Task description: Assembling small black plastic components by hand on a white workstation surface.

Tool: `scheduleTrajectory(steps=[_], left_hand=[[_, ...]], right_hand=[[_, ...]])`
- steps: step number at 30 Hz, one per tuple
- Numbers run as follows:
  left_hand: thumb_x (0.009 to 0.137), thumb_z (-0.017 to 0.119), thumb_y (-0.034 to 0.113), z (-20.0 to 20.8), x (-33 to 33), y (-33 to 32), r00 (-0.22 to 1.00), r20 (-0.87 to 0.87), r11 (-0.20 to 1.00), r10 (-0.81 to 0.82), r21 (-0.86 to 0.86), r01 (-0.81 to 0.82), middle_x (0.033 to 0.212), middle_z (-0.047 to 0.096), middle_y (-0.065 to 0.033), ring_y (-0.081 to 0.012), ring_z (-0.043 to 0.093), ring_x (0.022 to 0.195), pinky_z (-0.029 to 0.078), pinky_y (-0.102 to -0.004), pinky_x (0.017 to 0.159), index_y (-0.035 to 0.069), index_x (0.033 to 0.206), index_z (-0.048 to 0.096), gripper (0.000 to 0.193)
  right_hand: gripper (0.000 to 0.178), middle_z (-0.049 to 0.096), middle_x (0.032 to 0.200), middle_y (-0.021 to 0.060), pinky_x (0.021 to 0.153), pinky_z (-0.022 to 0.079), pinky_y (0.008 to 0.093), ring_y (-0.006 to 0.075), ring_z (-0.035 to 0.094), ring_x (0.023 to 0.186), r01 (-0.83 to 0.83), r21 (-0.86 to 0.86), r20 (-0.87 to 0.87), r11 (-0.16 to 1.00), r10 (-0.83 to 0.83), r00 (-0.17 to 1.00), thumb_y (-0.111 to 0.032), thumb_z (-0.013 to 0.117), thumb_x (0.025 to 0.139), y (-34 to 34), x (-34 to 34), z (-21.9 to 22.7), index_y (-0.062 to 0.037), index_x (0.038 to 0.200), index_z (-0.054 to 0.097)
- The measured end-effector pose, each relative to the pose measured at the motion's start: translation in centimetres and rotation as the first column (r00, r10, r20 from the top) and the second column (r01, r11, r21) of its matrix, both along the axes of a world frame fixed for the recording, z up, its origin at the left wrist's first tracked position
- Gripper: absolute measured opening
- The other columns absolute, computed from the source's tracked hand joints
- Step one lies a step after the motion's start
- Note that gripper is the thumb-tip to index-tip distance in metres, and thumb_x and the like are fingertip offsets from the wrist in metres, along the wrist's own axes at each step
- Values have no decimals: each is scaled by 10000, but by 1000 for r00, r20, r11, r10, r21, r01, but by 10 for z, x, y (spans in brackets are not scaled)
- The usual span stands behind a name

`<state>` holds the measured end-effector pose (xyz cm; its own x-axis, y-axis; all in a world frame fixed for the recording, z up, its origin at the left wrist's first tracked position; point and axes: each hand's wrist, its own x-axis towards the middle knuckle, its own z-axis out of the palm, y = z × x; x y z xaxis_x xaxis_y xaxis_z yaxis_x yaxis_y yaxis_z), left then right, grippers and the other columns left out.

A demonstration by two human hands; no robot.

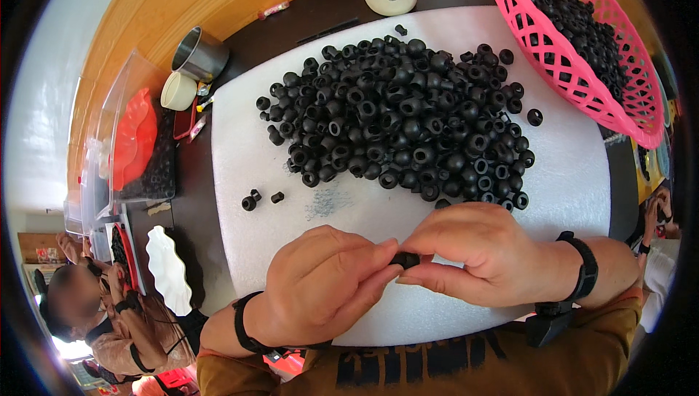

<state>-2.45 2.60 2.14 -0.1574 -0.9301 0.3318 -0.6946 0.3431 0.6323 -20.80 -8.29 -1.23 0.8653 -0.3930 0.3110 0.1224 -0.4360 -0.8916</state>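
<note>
My left hand (320, 279) and my right hand (473, 250) meet near the front of a white foam sheet (247, 156). Between their pinched fingertips is a small black plastic piece (405, 259), mostly covered by the fingers, so its full shape cannot be made out. Just beyond my hands lies a large heap of round black plastic parts with holes (408, 112). One black part (442, 204) rests close behind my right fingers. To the left on the sheet sit a few loose black parts (249, 203), next to a greyish smudge.
A pink lattice basket (535, 54) full of small black parts stands at the back right. At the left are a metal cup (200, 54), a cream cup (178, 92), a clear bin (120, 119) and a white scalloped tray (167, 272). Another person (124, 316) sits at lower left.
</note>
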Motion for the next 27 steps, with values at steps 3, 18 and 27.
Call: scheduleTrajectory(steps=[3,18,27], left_hand=[[698,733,-53,2,-1,0,999,41,1000,-13,-16,13,777,627,-130,-223,611,622,471,-287,517,-34,997,641,313],[666,678,-109,-2,-8,3,991,137,993,0,-121,17,757,615,-102,-196,581,578,469,-278,484,-74,1013,648,351],[668,696,-102,-6,-7,2,1000,-4,999,10,-33,-10,754,608,-101,-214,605,614,486,-282,512,-54,1065,634,405]], right_hand=[[161,571,742,95,584,460,378,290,579,675,-4,-7,-4,1000,4,1000,-193,669,852,0,0,0,-48,869,601],[177,644,796,93,580,476,325,251,627,685,-8,-16,-40,1000,7,999,-86,734,794,4,-3,1,-25,933,644],[154,601,727,109,555,456,365,289,591,641,27,151,-11,988,-26,1000,-158,694,836,7,-2,0,-28,874,620]])
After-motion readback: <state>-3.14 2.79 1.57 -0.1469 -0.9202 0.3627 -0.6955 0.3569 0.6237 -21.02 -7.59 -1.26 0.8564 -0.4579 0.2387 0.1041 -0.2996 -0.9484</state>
